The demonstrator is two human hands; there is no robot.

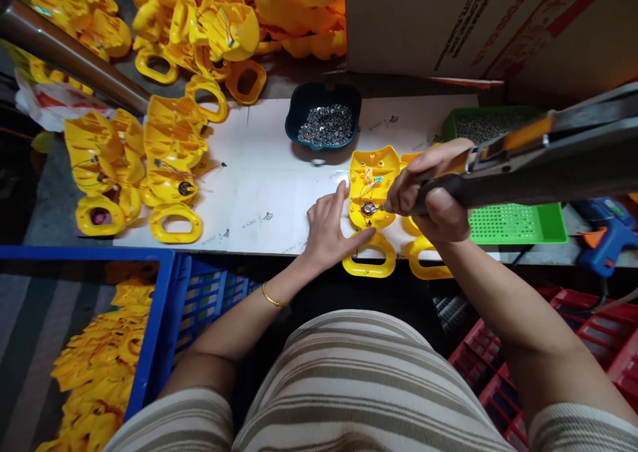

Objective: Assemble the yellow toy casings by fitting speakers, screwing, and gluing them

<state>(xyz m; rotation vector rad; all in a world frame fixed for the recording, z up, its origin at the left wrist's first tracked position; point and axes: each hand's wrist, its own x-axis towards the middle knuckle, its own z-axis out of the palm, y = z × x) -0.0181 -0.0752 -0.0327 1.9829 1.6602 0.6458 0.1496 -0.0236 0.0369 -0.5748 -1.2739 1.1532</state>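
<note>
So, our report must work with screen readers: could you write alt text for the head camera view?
A person's right hand presses a powered screwdriver into an open yellow plastic shell on a white work surface, while the left hand steadies it. A dark bowl of screws sits behind.

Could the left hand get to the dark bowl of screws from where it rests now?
Probably yes. The left hand lies flat beside the yellow shell, holding nothing, and only bare white board lies between it and the dark bowl.
</note>
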